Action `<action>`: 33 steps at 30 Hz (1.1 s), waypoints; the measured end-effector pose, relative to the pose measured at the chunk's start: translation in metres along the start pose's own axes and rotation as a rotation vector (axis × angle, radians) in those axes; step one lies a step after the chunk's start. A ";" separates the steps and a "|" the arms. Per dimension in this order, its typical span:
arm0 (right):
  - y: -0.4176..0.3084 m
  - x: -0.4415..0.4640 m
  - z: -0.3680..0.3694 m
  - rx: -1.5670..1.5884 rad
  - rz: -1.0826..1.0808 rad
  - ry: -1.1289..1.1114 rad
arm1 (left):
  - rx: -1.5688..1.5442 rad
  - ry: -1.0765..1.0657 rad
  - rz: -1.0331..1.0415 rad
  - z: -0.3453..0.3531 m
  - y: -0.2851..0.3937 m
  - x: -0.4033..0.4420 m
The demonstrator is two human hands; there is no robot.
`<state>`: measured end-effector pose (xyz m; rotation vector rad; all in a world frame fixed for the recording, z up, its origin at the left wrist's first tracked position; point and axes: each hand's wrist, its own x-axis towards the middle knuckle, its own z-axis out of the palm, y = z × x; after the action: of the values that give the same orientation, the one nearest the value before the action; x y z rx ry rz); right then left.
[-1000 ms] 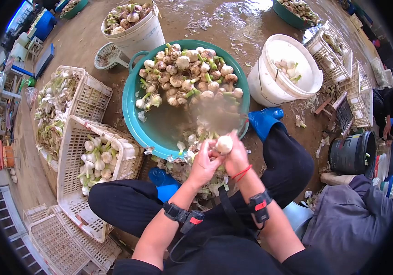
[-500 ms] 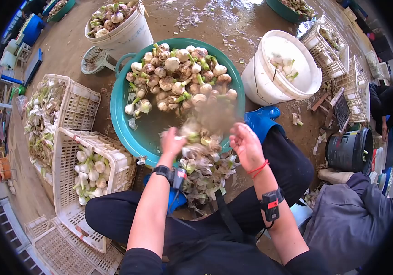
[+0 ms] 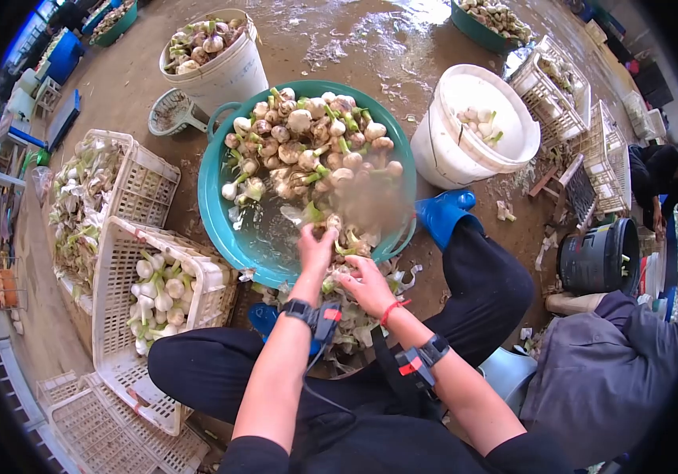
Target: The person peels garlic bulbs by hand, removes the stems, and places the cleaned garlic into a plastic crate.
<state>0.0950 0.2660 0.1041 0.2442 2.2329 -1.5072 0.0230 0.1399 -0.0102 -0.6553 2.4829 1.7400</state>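
Observation:
A round green tub [image 3: 207, 207] in front of me holds a heap of garlic bulbs [image 3: 299, 150], many with green stem ends. Over its near edge, my left hand [image 3: 317, 251] has its fingers closed around a garlic bulb [image 3: 332, 223]. Close to its right is my right hand [image 3: 372, 288], thumb and fingers apart, with its fingertips beside loose garlic skins. More garlic skins [image 3: 351, 324] lie in a pile below both hands, between my legs. A blurry patch hides part of the heap at the tub's right side.
A white bucket [image 3: 433, 150] with a few peeled bulbs stands right of the tub. To the left, one crate [image 3: 110, 316] contains cleaned garlic and another [image 3: 145, 186] is full of skins. A bucket of garlic [image 3: 232, 75] stands behind. At right, another person's grey clothing [image 3: 591, 371] is close.
My right hand has come in leftward from the tub's right edge toward my left hand. My left hand has moved slightly right and now grips a bulb. The view has shifted a little.

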 end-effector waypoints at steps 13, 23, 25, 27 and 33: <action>0.013 0.005 -0.031 0.344 -0.021 -0.111 | 0.060 -0.591 0.220 -0.048 0.089 -0.087; -0.016 -0.034 -0.031 0.396 -0.247 -0.063 | -0.421 -0.484 -0.128 -0.077 0.110 -0.104; -0.018 -0.037 -0.028 0.246 -0.390 0.041 | -0.368 -0.418 -0.061 -0.078 0.118 -0.107; -0.031 -0.049 -0.028 -0.180 -0.501 0.211 | -0.099 -0.359 0.025 -0.081 0.123 -0.107; -0.037 -0.054 -0.028 0.969 0.025 -0.078 | -0.560 -0.544 -0.428 -0.088 0.120 -0.100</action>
<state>0.1220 0.2820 0.1677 0.4734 1.2669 -2.4120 0.0889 0.1252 0.1558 -0.5725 1.3926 2.0691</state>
